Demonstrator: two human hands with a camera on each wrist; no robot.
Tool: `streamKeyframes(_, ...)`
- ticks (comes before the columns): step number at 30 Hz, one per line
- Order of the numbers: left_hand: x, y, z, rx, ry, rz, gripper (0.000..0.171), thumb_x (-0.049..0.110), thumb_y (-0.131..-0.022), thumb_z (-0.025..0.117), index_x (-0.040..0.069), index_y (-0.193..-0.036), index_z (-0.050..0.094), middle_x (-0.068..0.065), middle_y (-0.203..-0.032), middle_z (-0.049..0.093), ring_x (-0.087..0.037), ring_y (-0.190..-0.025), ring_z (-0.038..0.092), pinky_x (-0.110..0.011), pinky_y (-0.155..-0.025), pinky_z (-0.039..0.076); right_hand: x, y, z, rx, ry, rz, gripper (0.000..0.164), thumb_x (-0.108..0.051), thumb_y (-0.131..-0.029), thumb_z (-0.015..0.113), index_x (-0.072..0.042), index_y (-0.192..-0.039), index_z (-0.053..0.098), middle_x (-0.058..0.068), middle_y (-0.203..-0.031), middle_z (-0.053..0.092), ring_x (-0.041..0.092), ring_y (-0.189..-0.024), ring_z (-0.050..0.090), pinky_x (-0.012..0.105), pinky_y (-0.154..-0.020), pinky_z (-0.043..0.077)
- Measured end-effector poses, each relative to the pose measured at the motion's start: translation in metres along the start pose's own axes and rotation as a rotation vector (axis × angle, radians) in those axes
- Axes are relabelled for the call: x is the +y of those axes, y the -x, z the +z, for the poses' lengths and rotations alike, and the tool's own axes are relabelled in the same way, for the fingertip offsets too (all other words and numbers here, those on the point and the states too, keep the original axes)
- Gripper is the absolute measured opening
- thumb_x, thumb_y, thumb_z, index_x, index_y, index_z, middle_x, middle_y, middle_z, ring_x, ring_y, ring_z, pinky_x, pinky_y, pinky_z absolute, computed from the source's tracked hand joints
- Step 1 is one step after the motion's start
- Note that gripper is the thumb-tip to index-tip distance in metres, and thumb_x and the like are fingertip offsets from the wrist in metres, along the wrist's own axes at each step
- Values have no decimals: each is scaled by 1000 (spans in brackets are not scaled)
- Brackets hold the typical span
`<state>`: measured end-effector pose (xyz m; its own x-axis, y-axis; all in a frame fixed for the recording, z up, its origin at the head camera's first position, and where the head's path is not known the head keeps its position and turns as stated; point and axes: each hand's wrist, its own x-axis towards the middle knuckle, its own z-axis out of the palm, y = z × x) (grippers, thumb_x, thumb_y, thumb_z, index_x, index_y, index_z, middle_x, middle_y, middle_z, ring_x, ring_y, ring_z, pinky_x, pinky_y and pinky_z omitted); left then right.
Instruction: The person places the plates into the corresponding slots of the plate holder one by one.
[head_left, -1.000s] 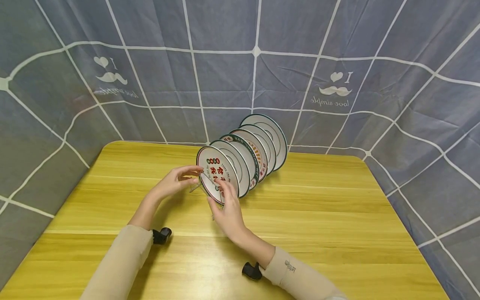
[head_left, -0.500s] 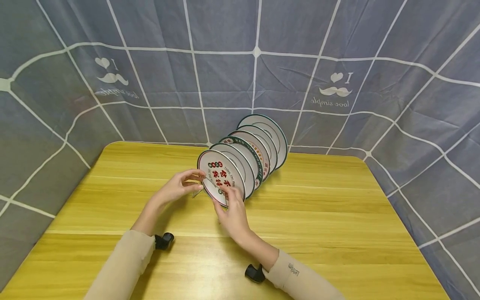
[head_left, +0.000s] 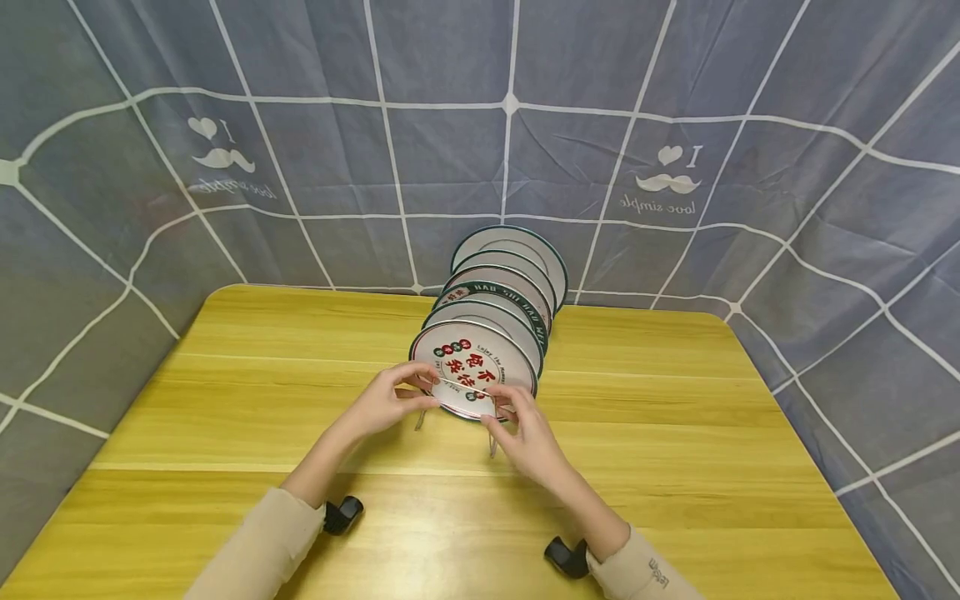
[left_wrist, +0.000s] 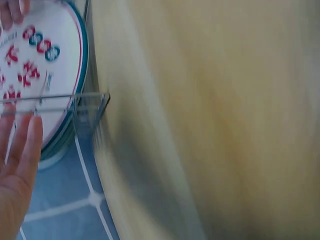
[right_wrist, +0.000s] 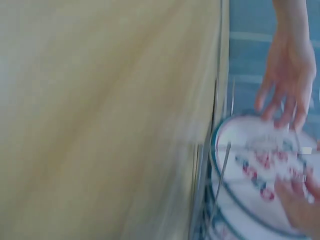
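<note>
Several round plates stand on edge in a row, held in a metal wire dish rack (left_wrist: 55, 96). The front plate (head_left: 480, 358) is white, with red characters, coloured dots and a dark rim. Behind it the other plates (head_left: 517, 242) overlap, most of their faces hidden. My left hand (head_left: 390, 402) pinches the left end of the rack's front wire, thumb below and fingers above. At the right end of the same wire, my right hand (head_left: 528, 433) grips with thumb and fingertips. Thin wire feet (head_left: 492, 447) show below the front plate.
A yellow wood-grain table (head_left: 675, 433) lies under the rack. Grey-blue cloth (head_left: 585, 150) with white lines hangs behind and at both sides, close behind the rearmost plate. A black wrist mount (head_left: 343, 515) sits under the left sleeve, another mount (head_left: 566, 557) under the right.
Both hands have moved right with the front of the dish rack. The row of plates has swung round from a slant to face nearly straight toward me; the back plates shifted slightly left.
</note>
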<state>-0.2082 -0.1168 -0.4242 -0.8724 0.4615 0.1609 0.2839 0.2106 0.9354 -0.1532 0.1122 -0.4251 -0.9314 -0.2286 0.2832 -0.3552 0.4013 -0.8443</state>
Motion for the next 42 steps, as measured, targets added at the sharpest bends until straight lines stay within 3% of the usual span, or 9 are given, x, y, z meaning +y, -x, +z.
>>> streamKeyframes(7,8,-5,31,110,-41,-29,36,8,-77,72,-2,-109,59,-21,-105,60,-35,-94,58,-39,-78,51,-6,-5,-40,-156,-95,-53,32,10,-84,57,16,-114,47,32,-113,45,46,-103,48,47,-92,43)
streamKeyframes(10,10,-8,42,156,-39,-18,37,9,-75,74,-1,-108,60,-18,-104,61,-34,-91,59,-35,-74,52,10,-8,-49,-187,-154,-69,33,13,-84,56,18,-115,45,33,-115,43,45,-102,46,47,-93,42)
streamKeyframes(15,9,-14,55,226,-37,-13,38,8,-73,76,-1,-106,61,-15,-103,62,-33,-89,59,-28,-71,53,38,-15,-59,-219,-211,-79,34,11,-85,54,15,-118,45,29,-120,42,36,-105,44,39,-95,41)
streamKeyframes(18,9,-17,60,248,-35,-13,38,8,-72,76,-1,-106,61,-15,-104,62,-33,-88,59,-27,-70,53,48,-19,-64,-242,-224,-67,35,6,-87,55,13,-120,45,26,-124,42,37,-109,43,33,-97,41)
streamKeyframes(22,8,-19,64,268,-11,-12,39,7,-72,77,-1,-106,61,-16,-105,61,-32,-88,59,-27,-70,53,52,-22,-70,-274,-237,-55,36,2,-88,55,13,-121,44,26,-125,42,43,-112,41,28,-98,39)
streamKeyframes(34,7,-21,67,263,32,-22,39,6,-72,77,1,-107,61,-16,-104,61,-33,-89,58,-26,-72,52,52,-26,-78,-312,-256,-13,37,1,-89,56,12,-122,44,28,-124,43,38,-115,42,27,-98,39)
streamKeyframes(42,10,-19,55,192,-4,14,42,7,-74,75,-3,-111,59,-20,-108,59,-35,-92,58,-35,-76,53,50,-27,-79,-313,-247,-50,38,1,-88,56,13,-122,44,29,-125,44,41,-114,43,33,-99,39)
